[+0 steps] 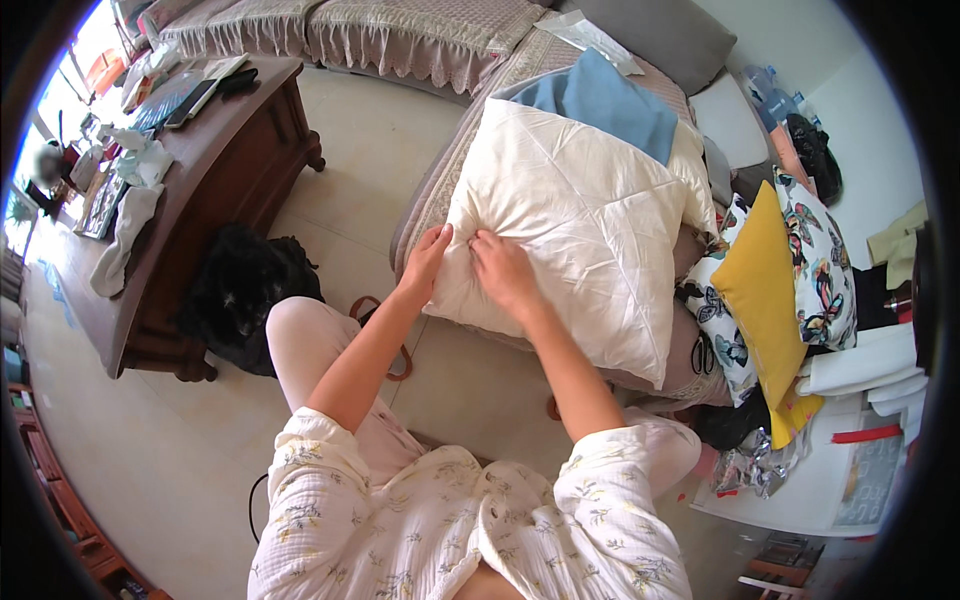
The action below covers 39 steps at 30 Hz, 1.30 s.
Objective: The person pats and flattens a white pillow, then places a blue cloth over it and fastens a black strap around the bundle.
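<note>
A large white quilted piece point(570, 217), a cushion or a folded quilt, lies puffed up on the sofa seat before me. Its near-left edge is between the fingers of my left hand point(427, 261). A short way to the right, my right hand point(504, 271) pinches the same fabric, and creases fan out from its fingertips. What the fingertips hold beyond the cloth is too small to tell. Blue cloth point(600, 101) sticks out from under the far side of the white piece. Black-handled scissors point(703, 354) rest on the sofa's edge at the right.
Right of the sofa stand a yellow cushion point(761, 277) and butterfly-patterned cushions point(817, 262). A dark wooden table point(225, 161) with clutter is at the left, with a fluffy black animal or furry item point(240, 277) beside it. Sandals point(401, 364) lie on the tiled floor.
</note>
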Available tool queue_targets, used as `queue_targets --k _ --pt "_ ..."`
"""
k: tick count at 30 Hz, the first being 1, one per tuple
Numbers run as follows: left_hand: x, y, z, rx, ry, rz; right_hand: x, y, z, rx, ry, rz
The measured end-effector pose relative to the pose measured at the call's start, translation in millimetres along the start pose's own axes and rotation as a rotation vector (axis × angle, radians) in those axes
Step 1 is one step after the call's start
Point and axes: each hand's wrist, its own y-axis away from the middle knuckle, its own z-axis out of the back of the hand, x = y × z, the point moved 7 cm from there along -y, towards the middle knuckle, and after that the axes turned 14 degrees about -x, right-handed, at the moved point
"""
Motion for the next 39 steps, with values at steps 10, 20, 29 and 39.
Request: queue_targets --k 10,20,29,39 --pt "-1.1 -5.2 5.8 -0.052 -0.043 -0.122 3.0 -11.4 -3.7 -0.145 -0.075 -0.049" --pt "-14.1 10.9 -5.7 0.222 0.187 0.108 -11.4 -7.3 24.4 -0.061 -0.125 -0.329" --pt "-21.6 37.6 -35.5 0.324 0.27 0.277 -34.5 -0.1 45.5 -0.159 -0.872 -0.712" --pt "-20.2 32.0 -67.6 0.187 0.164 -0.121 -62.6 15.1 56.9 -0.214 -0.382 -0.635"
